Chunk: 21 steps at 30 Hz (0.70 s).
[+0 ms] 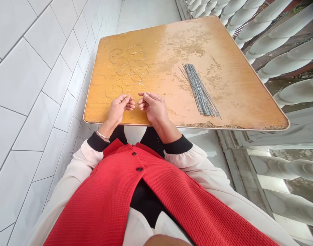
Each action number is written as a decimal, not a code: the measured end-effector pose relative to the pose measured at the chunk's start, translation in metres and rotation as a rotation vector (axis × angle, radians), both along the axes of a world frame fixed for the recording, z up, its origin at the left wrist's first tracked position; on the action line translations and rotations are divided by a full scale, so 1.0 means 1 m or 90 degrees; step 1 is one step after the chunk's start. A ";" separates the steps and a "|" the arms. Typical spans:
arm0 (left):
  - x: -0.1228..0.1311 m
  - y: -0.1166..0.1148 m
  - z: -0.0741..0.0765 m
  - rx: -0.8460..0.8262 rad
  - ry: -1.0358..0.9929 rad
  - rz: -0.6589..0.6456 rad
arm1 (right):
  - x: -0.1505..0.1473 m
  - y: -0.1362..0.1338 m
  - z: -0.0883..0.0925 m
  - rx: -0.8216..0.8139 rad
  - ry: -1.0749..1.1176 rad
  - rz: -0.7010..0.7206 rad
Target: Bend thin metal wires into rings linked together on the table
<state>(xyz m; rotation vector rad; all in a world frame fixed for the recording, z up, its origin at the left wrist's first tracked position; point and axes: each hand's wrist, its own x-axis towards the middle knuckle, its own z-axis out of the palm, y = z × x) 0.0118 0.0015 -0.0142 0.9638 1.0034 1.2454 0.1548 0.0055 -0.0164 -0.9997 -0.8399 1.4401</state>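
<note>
Our left hand (119, 107) and right hand (153, 106) pinch a thin wire (129, 92) between them at the bench's (235, 68) near edge; we seem to be bending it round, like the rings (132, 68) just beyond; closing it calls for a steady pinch; straight wires (198, 89) lie to the right.

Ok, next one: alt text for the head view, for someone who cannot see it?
A person's left hand and right hand pinch a thin wire between them at the near edge of a worn wooden table. Beyond the hands lie wire rings, and a bundle of straight wires lies to the right.
</note>
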 end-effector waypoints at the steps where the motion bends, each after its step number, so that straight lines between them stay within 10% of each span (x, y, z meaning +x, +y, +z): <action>1: 0.000 0.000 -0.001 0.002 -0.005 0.008 | 0.001 0.001 -0.001 -0.002 0.003 0.001; 21: -0.006 0.006 0.003 -0.011 -0.027 0.024 | 0.008 0.007 -0.004 0.030 -0.089 -0.007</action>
